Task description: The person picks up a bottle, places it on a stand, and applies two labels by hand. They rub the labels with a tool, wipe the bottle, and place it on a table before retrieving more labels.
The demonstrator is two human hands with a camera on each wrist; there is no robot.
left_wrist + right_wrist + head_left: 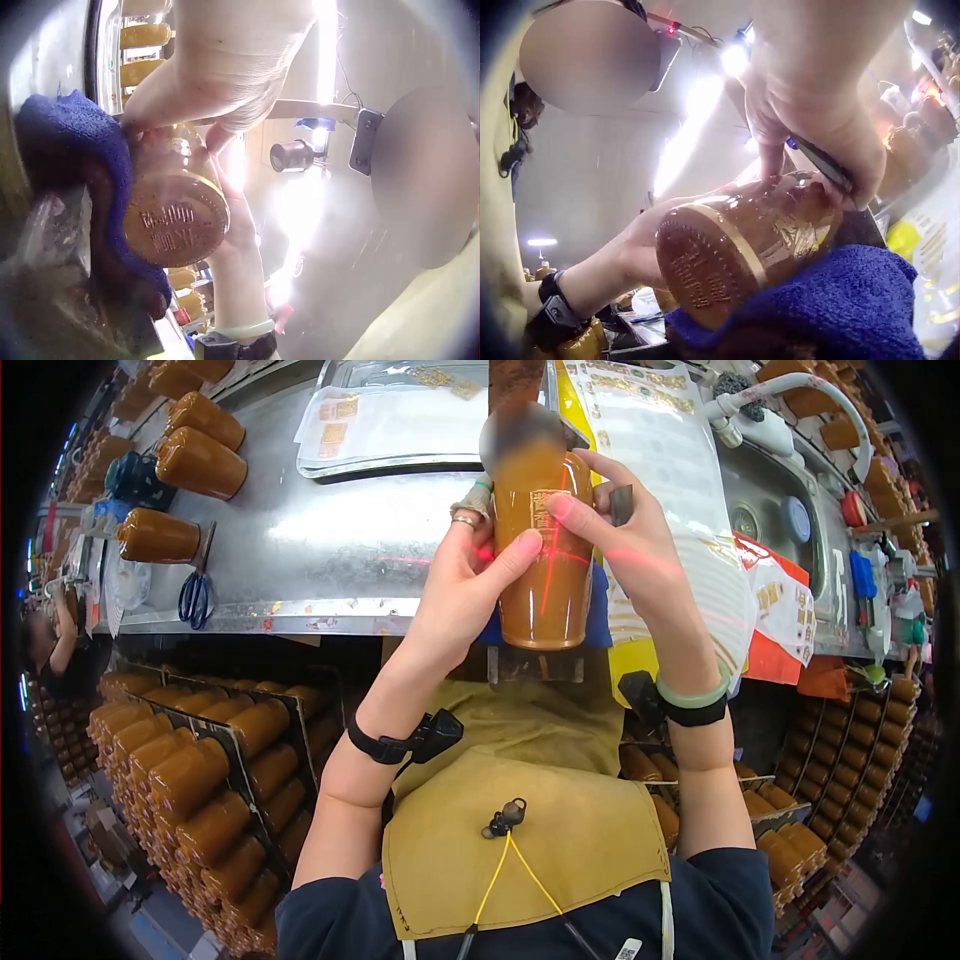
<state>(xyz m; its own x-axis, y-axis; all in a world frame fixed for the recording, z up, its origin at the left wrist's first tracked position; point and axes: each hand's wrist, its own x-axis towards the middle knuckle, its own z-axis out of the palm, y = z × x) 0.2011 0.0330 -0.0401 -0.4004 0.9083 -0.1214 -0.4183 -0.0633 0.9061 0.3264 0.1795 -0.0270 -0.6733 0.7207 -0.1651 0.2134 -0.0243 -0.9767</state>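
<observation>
A glossy brown bottle [545, 595] lies on its side on a blue towel [847, 300], its embossed base facing the person. My left hand [455, 580] grips the bottle's left side, thumb along the front; a pale cover is on one finger. At the other side, my right hand [645, 545] has its thumb at a small gold decal [545, 503] on the bottle. A flat dark tool [821, 161] is held among the right fingers. Red laser lines cross on the bottle, and its neck end is blurred.
A metal tray [400, 463] with decal sheets stands behind. Several brown bottles [202, 463] and blue-handled scissors [195, 595] are at left. On the right are a decal sheet [655, 450] and a sink [745, 485] with a white faucet [785, 382]. Racked bottles [190, 775] fill the space below.
</observation>
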